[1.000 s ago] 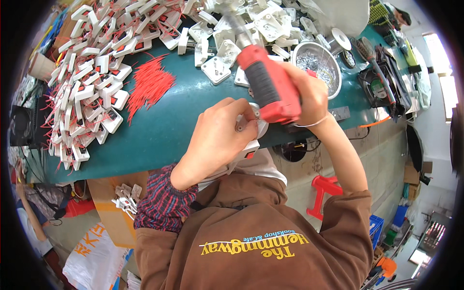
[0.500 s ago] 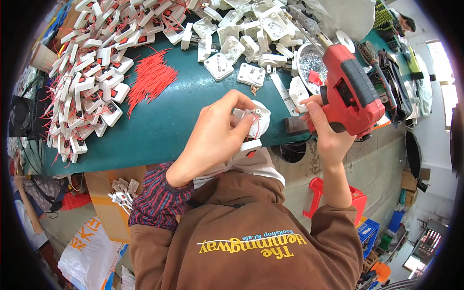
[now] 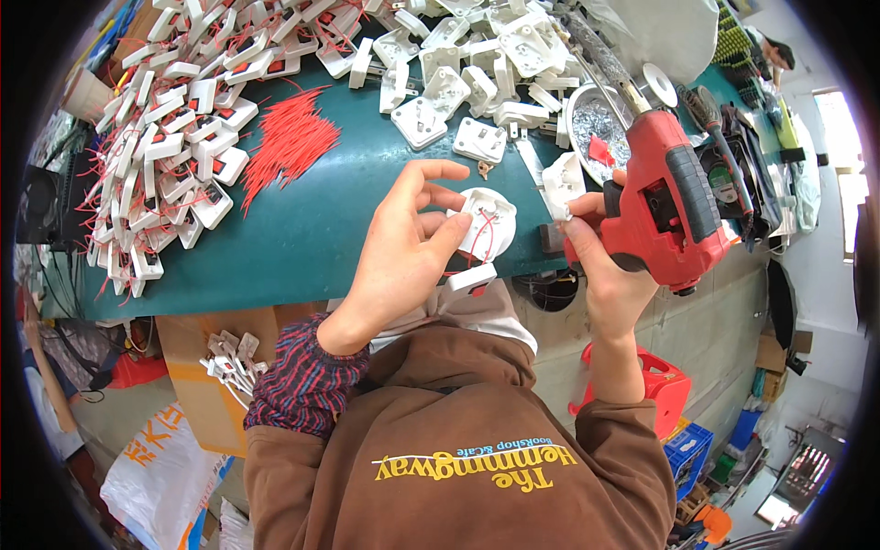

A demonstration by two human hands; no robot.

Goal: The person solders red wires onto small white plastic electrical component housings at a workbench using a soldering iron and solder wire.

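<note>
My left hand has its thumb and middle fingers at the left rim of a round white plug housing, apparently gripping it there; the index finger sticks out free. Thin red wires curve inside the housing. Below it, at the table's front edge, is a small white switch box with a red rocker. My right hand has its fingers curled around a red and black soldering gun, whose long metal nozzle points away. The right thumb tip lies against a white plastic cover.
Wired white switch boxes form a pile at the left, beside a bundle of cut red wires. Loose white housings lie at the back. A metal ruler and a round white dish are near the gun.
My left fingers have drawn back from inside the housing, uncovering its wires. The soldering gun has tilted and come nearer, and my right thumb has moved left and down to the white cover.
</note>
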